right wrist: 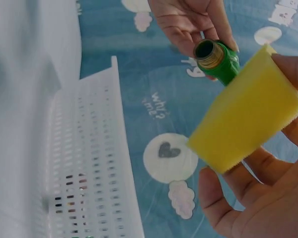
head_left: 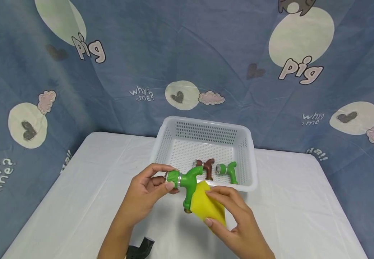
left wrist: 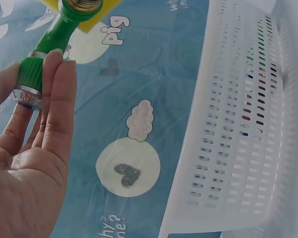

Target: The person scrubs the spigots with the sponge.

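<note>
A green tap point(head_left: 189, 185) with a threaded brass end is held up in front of the basket. My left hand point(head_left: 148, 190) pinches its ribbed collar between thumb and fingers, as the left wrist view also shows at the green collar point(left wrist: 31, 73). From the right, my right hand point(head_left: 235, 219) grips a yellow sponge point(head_left: 207, 205) between thumb and fingers. The sponge point(right wrist: 248, 106) lies against the tap's side in the head view. In the right wrist view the tap's open brass mouth point(right wrist: 208, 53) faces the camera, and the sponge hides part of its body.
Behind the hands stands a white perforated basket point(head_left: 203, 120). Inside lie a brown tap point(head_left: 208, 168) and a smaller green tap point(head_left: 230, 172). A black object point(head_left: 140, 249) is at the front edge of the white table point(head_left: 290, 201). A blue printed cloth point(head_left: 187, 54) hangs behind.
</note>
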`<state>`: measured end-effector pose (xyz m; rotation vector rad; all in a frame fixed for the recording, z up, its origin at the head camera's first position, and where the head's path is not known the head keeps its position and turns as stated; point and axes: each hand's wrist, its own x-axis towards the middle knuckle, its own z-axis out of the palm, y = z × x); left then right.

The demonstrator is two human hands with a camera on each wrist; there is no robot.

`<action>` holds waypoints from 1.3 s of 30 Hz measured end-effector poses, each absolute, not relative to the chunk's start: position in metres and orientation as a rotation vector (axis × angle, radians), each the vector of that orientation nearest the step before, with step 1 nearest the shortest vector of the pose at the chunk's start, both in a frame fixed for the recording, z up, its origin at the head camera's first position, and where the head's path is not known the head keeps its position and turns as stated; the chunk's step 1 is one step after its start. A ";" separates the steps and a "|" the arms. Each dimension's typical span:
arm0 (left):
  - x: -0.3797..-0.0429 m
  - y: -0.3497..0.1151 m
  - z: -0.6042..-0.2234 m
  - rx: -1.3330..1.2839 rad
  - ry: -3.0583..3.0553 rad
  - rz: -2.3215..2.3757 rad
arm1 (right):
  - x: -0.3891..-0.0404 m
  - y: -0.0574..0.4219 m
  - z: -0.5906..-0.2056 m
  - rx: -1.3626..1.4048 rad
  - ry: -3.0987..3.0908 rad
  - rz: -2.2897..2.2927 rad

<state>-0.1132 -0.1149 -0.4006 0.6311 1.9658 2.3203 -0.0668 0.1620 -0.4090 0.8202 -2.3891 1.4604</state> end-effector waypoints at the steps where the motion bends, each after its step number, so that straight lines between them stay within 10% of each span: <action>1: -0.113 -0.115 -0.401 0.627 1.975 2.327 | -0.067 0.162 -0.409 0.839 -2.397 1.457; 39: -0.109 -0.108 -0.400 0.444 2.256 2.179 | -0.070 0.151 -0.417 0.959 -2.118 1.371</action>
